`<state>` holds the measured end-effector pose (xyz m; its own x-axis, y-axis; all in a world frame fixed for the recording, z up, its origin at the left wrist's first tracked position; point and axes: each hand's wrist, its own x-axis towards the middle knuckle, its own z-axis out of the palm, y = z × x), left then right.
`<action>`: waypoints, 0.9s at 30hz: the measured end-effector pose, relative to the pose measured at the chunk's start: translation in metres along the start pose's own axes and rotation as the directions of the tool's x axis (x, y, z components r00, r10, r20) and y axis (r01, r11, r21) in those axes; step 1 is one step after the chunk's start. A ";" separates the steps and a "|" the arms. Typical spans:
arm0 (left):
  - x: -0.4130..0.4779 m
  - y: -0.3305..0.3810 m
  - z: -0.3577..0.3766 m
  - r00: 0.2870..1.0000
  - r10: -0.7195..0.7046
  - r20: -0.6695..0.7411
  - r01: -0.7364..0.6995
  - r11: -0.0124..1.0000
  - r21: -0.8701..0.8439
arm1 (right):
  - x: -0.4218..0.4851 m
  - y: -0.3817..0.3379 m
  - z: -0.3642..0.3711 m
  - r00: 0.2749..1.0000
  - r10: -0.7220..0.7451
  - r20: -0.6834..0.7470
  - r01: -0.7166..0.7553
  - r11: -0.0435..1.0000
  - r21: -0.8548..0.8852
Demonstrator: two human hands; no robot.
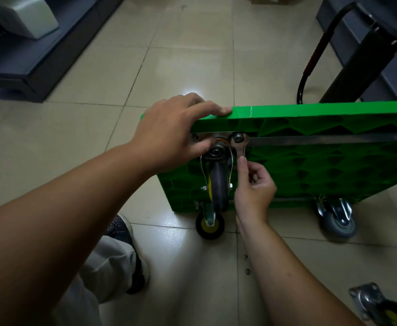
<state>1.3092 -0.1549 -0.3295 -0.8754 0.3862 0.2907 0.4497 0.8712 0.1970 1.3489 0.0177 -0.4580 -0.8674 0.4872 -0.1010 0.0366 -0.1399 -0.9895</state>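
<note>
Wrench (pixel 239 150) on caster bolt (pixel 238 138) pinched by right hand (pixel 255 190); left hand (pixel 169 135) gripping green cart (pixel 322 165) edge.

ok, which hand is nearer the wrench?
Right. The right hand pinches the wrench at its lower end, from below. The left hand grips the top edge of the cart, up and left of the wrench, not touching it.
</note>
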 end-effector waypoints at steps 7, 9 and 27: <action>0.001 -0.001 0.001 1.000 0.004 -0.014 -0.004 1.000 0.001 | 0.019 -0.015 -0.017 0.985 -0.163 0.053 0.170 0.969 -0.180; 0.002 -0.001 0.001 1.000 -0.002 -0.016 0.001 1.000 -0.003 | 0.030 -0.033 -0.034 0.958 -0.260 0.117 0.285 0.892 -0.350; -0.001 0.000 -0.001 1.000 0.014 -0.024 -0.014 1.000 0.001 | 0.050 -0.185 -0.038 0.249 -0.428 0.869 0.756 -0.474 -0.451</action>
<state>1.3099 -0.1554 -0.3287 -0.8646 0.3907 0.3159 0.4615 0.8662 0.1918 1.3179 0.1005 -0.2835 -0.6630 -0.5676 0.4881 -0.4497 0.8232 0.3465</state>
